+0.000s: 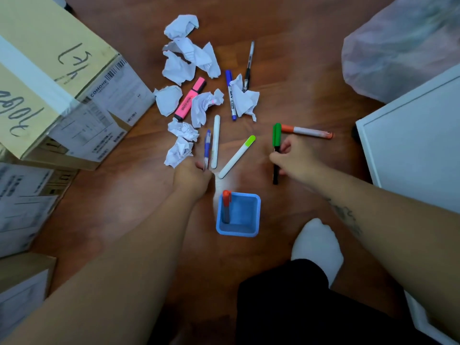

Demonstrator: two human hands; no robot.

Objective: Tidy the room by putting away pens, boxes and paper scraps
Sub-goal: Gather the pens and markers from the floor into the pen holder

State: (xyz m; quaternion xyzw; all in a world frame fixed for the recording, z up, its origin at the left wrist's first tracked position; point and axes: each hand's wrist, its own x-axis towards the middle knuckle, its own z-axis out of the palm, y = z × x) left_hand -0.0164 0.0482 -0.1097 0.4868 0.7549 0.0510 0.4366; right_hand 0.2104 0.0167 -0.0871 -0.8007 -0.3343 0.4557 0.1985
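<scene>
A blue square pen holder (256, 215) stands on the wooden floor with one orange-capped pen (226, 205) upright in it. My left hand (191, 175) is closed on the lower end of a blue pen (207, 145). My right hand (296, 160) grips a green-capped black marker (276, 138). Loose on the floor lie a white pen (216, 140), a white pen with a lime tip (239, 155), an orange-ended marker (308, 131), a blue-capped marker (231, 95), a black pen (249, 63) and a pink highlighter (190, 98). Several crumpled paper scraps (189, 56) lie around them.
Stacked cardboard boxes (57, 90) fill the left side. A white cabinet (418, 135) stands at the right, with a plastic bag (403, 46) behind it. My white-socked foot (316, 245) and dark trouser leg sit just below the pen holder.
</scene>
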